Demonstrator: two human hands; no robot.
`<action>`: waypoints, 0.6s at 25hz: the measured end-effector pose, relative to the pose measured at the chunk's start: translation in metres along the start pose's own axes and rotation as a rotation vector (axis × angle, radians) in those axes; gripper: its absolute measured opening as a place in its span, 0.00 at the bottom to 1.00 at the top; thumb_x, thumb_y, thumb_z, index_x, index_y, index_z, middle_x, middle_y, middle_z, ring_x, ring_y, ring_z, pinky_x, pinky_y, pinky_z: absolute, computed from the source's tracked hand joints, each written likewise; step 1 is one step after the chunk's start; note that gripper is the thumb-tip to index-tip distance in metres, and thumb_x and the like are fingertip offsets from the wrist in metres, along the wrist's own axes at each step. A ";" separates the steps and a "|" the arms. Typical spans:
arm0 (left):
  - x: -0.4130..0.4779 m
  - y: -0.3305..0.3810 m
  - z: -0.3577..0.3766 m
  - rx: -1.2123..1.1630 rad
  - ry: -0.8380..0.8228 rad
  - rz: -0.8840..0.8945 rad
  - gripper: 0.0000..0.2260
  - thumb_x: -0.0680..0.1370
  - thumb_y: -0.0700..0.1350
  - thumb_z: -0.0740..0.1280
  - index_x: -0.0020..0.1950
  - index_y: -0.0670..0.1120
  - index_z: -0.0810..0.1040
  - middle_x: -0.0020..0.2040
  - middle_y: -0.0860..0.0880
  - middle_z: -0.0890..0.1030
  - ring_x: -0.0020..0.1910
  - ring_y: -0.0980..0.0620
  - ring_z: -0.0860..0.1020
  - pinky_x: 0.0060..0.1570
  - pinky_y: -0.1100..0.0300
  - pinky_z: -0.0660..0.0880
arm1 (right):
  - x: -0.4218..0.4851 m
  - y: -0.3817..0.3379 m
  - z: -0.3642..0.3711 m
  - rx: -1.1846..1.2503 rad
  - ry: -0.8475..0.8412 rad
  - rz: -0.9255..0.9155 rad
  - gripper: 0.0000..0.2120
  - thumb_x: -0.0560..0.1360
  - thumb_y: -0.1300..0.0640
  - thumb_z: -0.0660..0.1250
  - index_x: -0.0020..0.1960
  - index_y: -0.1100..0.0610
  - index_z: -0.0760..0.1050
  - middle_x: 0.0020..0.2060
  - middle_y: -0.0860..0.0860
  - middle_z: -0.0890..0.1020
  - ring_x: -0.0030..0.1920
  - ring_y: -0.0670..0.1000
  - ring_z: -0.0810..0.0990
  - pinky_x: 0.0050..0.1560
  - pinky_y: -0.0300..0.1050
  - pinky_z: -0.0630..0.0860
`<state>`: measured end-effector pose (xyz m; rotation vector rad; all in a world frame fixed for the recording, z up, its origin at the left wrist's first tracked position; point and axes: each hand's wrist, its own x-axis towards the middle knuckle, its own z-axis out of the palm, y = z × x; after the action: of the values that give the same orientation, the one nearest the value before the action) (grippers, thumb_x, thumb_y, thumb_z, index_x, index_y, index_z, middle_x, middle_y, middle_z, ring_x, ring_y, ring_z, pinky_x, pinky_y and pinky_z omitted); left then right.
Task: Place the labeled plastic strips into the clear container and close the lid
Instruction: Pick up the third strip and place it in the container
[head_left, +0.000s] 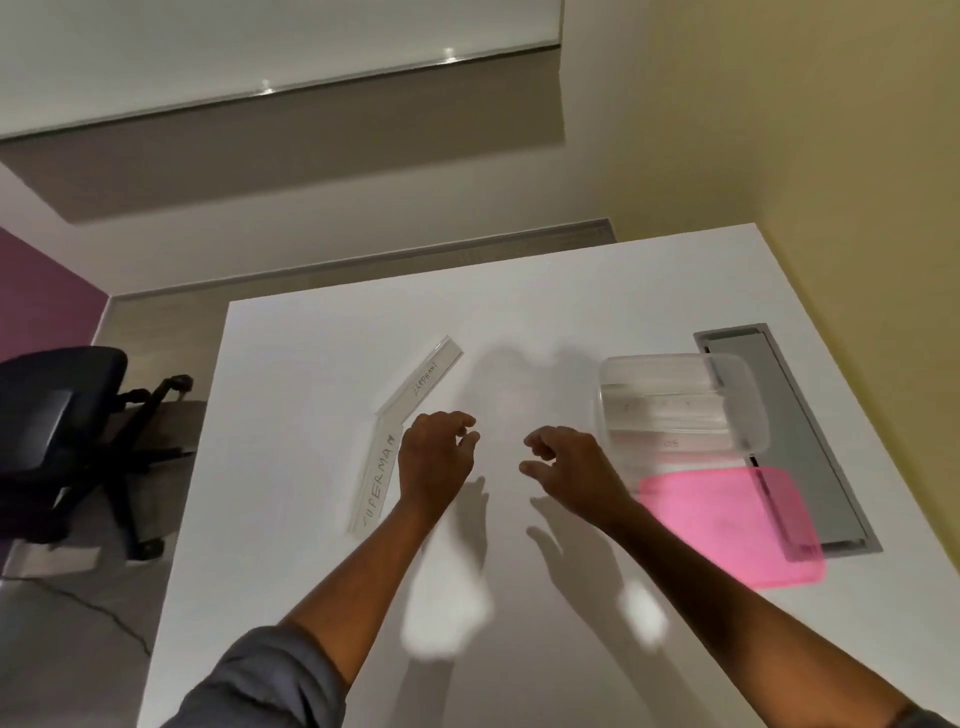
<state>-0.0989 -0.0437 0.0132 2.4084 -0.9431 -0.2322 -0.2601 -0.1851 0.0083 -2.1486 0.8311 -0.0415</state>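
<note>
Two clear plastic strips lie on the white table (519, 597), meeting at an angle. The far strip (423, 383) reads "ELEPHANT" and the near strip (376, 475) reads "SUPERMAN". My left hand (435, 457) hovers just right of where they meet, fingers curled and apart, holding nothing. My right hand (566, 462) hangs empty over the table's middle, left of the clear container (678, 402). The container stands lidless with a few strips lying inside. Its pink lid (727, 525) lies flat on the table just in front of it.
A grey cable hatch (789, 426) is set into the table under and behind the container and lid. A black office chair (67, 436) stands on the floor to the left. A yellow wall runs along the right side.
</note>
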 end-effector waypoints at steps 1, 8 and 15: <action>-0.005 -0.017 -0.009 -0.012 0.002 -0.050 0.09 0.78 0.43 0.77 0.57 0.45 0.88 0.48 0.48 0.89 0.53 0.44 0.85 0.58 0.49 0.80 | 0.000 -0.012 0.021 0.005 -0.037 0.000 0.16 0.74 0.50 0.77 0.60 0.54 0.82 0.46 0.45 0.82 0.46 0.46 0.80 0.51 0.43 0.78; -0.035 -0.125 -0.057 0.009 -0.117 -0.426 0.22 0.79 0.49 0.76 0.72 0.45 0.79 0.67 0.43 0.83 0.65 0.41 0.83 0.59 0.47 0.84 | 0.007 -0.079 0.132 0.054 -0.218 0.055 0.24 0.74 0.49 0.77 0.66 0.56 0.80 0.52 0.48 0.83 0.49 0.47 0.80 0.52 0.42 0.78; -0.058 -0.182 -0.053 -0.009 -0.274 -0.522 0.28 0.78 0.50 0.79 0.74 0.40 0.76 0.70 0.40 0.81 0.66 0.37 0.84 0.59 0.45 0.85 | 0.017 -0.111 0.198 0.060 -0.284 0.153 0.28 0.74 0.52 0.77 0.71 0.58 0.76 0.65 0.53 0.82 0.59 0.52 0.82 0.59 0.44 0.80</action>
<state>-0.0184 0.1292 -0.0426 2.6161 -0.3957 -0.7681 -0.1272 -0.0098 -0.0499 -1.9700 0.8118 0.3061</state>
